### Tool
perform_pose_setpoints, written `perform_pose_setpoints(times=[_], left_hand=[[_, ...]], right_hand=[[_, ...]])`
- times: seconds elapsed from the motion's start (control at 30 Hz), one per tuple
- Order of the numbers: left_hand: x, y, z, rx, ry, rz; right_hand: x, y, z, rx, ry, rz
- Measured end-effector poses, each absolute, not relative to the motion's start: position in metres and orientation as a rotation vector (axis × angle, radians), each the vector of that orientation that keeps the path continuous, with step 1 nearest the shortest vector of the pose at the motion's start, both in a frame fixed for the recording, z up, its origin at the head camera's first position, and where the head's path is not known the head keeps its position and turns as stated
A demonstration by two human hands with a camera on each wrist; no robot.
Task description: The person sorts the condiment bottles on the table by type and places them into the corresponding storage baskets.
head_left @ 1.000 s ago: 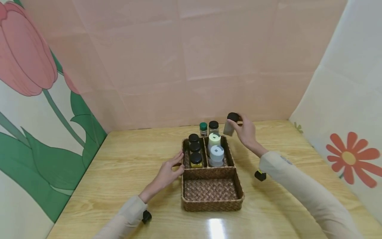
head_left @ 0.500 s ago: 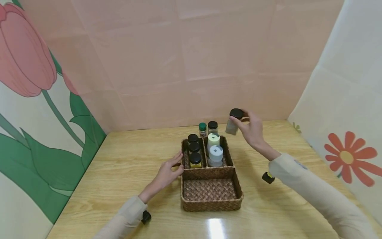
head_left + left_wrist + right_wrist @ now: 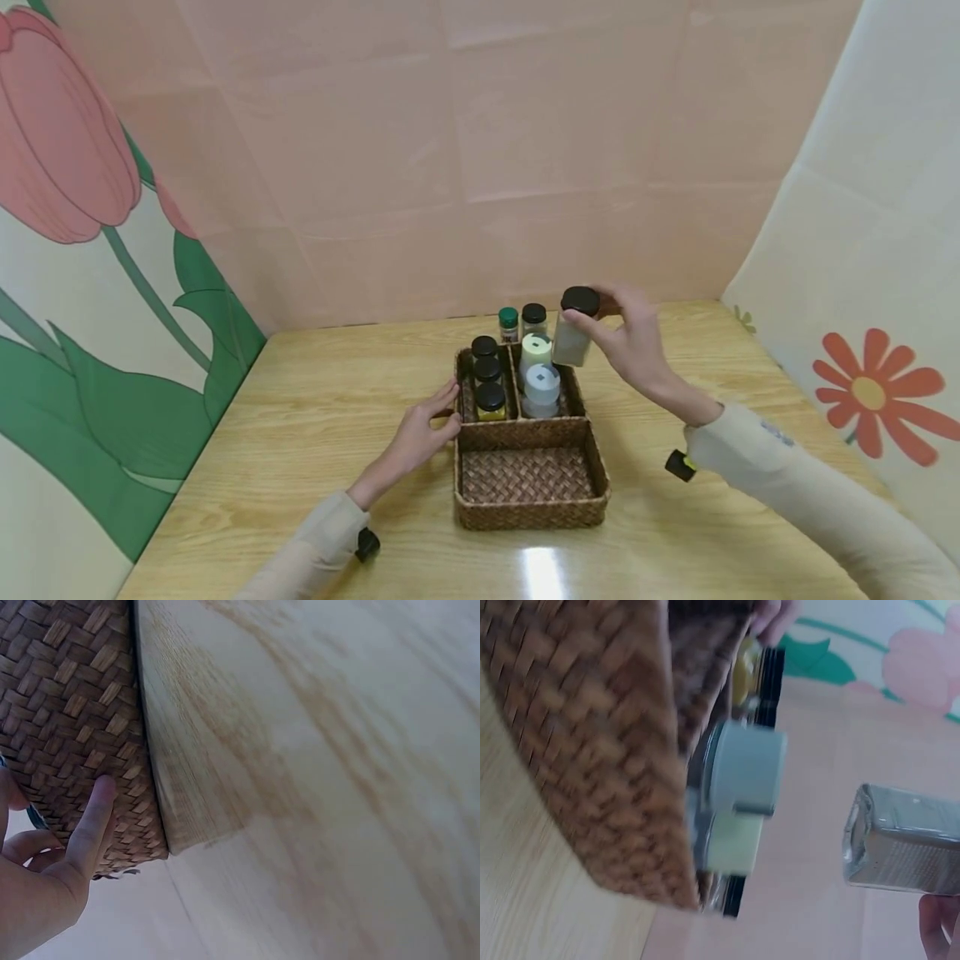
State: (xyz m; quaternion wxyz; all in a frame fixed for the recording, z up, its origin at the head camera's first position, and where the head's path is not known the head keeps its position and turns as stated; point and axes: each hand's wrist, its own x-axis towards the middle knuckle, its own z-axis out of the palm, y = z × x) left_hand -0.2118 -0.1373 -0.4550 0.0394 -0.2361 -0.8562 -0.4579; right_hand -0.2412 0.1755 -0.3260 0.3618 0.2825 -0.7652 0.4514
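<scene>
Head view: the right hand [image 3: 637,350] has a pinching grip on the black-capped jar [image 3: 572,343], now lower and nearer the basket [image 3: 531,517] than half a second ago but still outside it; the left hand [image 3: 415,435], fingers mostly straight, touches the basket's left side. Left wrist adds a fingertip [image 3: 103,789] against the outer weave [image 3: 75,712]. Right wrist adds the jar's base [image 3: 857,834] and apparent print [image 3: 911,864], hidden from head.

A left hand [image 3: 43,892] lies against the outer wall of a brown woven basket [image 3: 71,712]; one outstretched digit [image 3: 93,817] rests its tip on the zigzag weave, between the basket's bottom edge and opposite edge; other fingers bend beside it; a dark line follows the bottom edge to the corner; alongside, a pale wooden table [image 3: 337,787] shows blurred tan grain.
</scene>
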Motion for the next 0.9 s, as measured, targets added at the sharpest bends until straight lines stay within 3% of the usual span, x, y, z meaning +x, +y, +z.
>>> perform_pose_setpoints(times=[0.43, 0.9], left_hand=[[-0.213, -0.137, -0.455, -0.74, -2.639, -1.396], [-0.213, -0.137, -0.456, -0.752, -2.621, -1.393]], right_hand=[[-0.216, 0.148, -0.343, 0.956, -2.179, 1.195], [-0.19, 0.117, -0.326, 1.178, -2.429, 1.121]])
